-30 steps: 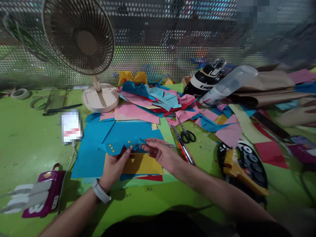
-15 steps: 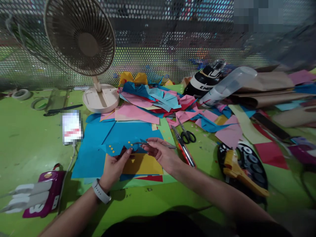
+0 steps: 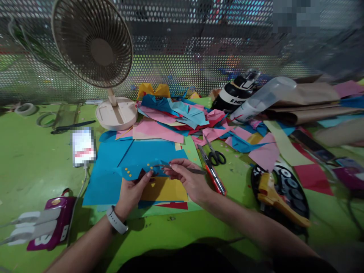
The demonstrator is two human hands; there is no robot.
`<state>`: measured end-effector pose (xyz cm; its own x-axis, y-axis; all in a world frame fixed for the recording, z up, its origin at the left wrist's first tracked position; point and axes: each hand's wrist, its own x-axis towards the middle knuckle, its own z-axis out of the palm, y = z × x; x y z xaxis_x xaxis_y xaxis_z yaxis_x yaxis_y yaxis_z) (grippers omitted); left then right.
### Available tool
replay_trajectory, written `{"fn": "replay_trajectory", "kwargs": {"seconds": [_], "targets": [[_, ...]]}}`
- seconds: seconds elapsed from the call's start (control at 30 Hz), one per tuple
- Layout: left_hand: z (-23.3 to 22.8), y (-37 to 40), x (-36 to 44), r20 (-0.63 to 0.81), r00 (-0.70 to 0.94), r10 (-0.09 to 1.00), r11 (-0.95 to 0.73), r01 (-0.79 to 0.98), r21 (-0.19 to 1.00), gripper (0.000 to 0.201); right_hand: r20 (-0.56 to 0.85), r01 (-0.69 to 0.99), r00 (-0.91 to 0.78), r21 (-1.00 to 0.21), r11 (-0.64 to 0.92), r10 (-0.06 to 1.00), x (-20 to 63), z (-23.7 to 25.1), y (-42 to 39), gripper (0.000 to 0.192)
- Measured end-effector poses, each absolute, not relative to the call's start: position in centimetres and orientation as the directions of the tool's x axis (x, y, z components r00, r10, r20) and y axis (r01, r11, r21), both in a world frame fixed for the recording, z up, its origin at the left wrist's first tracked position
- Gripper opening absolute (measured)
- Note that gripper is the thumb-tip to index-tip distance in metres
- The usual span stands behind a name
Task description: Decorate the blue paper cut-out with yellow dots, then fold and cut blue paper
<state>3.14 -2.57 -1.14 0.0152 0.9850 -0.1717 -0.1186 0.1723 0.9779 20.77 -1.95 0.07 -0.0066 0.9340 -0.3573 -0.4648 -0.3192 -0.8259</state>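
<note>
Pinching nearly closed, the left hand (image 3: 134,191) holds blue paper (image 3: 138,168), the right hand (image 3: 193,182) a slim tool (image 3: 198,171).

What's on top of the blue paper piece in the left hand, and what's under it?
Small yellow squares lie on the blue paper piece. Past its edges, a yellow sheet and a larger blue sheet show beneath. The piece hides part of the left hand and whatever's directly underneath.

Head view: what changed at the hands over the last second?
The right hand has tilted the slim tool: its rear end now sits lower in the picture and slightly farther right. Nothing visibly taken hold of or let go. Unchanged: left hand holding the folded blue paper; scissors and yellow glue gun where they lay.
</note>
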Motion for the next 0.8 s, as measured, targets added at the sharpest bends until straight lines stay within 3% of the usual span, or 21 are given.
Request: {"fn": "replay_trajectory", "kwargs": {"seconds": [0.43,0.8], "targets": [[-0.51,-2.59,3.21,-0.177,-0.012,0.984,0.175,-0.1,0.98,0.022,-0.33,-0.401,0.024,-0.868,-0.294,0.944,20.68,0.53,-2.07,0.024],[-1.02,-2.49,3.0,-0.174,0.027,0.984,0.176,-0.12,0.977,0.024,-0.21,-0.305,-0.016,-0.93,-0.204,0.978,21.17,0.14,-2.39,0.022]]}}
